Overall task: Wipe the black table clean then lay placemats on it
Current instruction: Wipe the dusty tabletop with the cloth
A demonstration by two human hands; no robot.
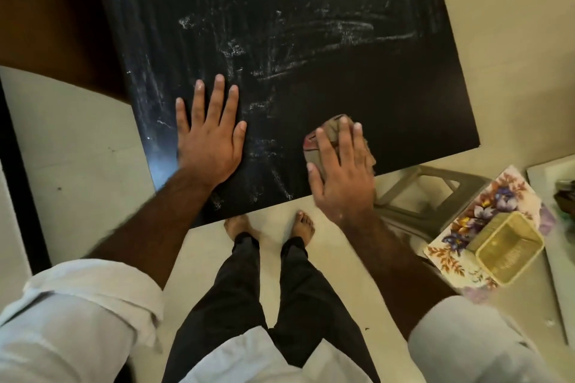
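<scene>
The black table fills the upper middle of the view, streaked with white smears across its left and far parts; the near right part looks darker and cleaner. My left hand lies flat on the table near its front left, fingers spread, holding nothing. My right hand presses a crumpled grey and pink cloth onto the table at its front edge. A floral placemat lies to the right, off the table, on a low surface.
A tan plastic basket sits on the floral placemat. A grey plastic stool stands under the table's near right corner. A brown chair is at the far left. My bare feet stand on the pale floor.
</scene>
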